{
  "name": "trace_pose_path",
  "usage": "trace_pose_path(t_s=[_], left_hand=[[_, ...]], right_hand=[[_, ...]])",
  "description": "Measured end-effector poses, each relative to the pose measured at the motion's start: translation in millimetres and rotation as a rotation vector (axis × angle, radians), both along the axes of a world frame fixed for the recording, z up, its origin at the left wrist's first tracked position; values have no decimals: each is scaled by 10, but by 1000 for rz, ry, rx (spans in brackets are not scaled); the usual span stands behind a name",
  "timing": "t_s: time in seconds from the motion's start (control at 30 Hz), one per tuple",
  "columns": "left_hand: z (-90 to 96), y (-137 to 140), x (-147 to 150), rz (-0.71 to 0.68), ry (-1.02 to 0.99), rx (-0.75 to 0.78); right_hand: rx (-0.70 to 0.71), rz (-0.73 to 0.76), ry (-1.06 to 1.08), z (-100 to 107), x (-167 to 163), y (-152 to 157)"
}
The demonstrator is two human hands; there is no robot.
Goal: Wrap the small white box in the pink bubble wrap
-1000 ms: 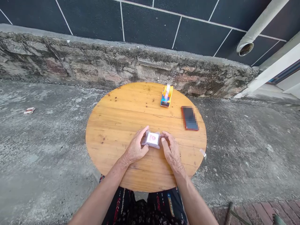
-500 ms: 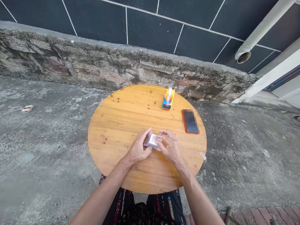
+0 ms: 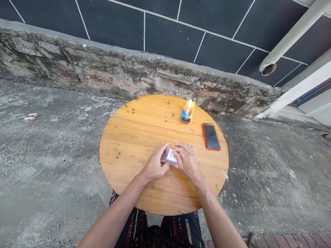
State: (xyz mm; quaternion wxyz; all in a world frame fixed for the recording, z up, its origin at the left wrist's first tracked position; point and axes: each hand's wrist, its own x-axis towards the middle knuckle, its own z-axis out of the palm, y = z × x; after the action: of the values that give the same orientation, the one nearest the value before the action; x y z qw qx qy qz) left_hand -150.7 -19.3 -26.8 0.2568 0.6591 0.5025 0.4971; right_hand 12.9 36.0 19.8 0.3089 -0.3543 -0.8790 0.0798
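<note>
A small packet (image 3: 169, 158) in clear, purplish wrapping, with a white label bearing pink print, lies on the round wooden table (image 3: 131, 134). My left hand (image 3: 154, 164) grips its left side, thumb at the near edge and fingers at the far edge. Over the packet's right side, my right hand (image 3: 188, 160) is curled with thumb and fingertips pressed on the label and wrapping. Those fingers cover the right end of the packet.
A yellow and blue tape dispenser (image 3: 188, 111) stands toward the back of the table. To its right lies a dark phone-like slab (image 3: 211, 136) with a red-orange edge, partly blurred. One strip of clear tape (image 3: 224, 175) hangs at the right rim. Beyond is a stone wall base (image 3: 124, 74).
The right fingers have drawn closer together and down onto the packet's label. The left hand keeps its grip. The whole view has shifted slightly.
</note>
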Motion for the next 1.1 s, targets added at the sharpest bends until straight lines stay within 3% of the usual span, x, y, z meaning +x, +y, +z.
trace_pose_path(t_s=[0.37,0.6,1.1], left_hand=[[44,-29,-33,-46,-41,-29],[36,-15,-7,36,-42,-72],[77,-42,12,27,-85,-78]], right_hand=[[-146,-40,130,-45,-25,65],[-234,-44,134,35,-35,94],[-315,-20,229,34,-101,241]])
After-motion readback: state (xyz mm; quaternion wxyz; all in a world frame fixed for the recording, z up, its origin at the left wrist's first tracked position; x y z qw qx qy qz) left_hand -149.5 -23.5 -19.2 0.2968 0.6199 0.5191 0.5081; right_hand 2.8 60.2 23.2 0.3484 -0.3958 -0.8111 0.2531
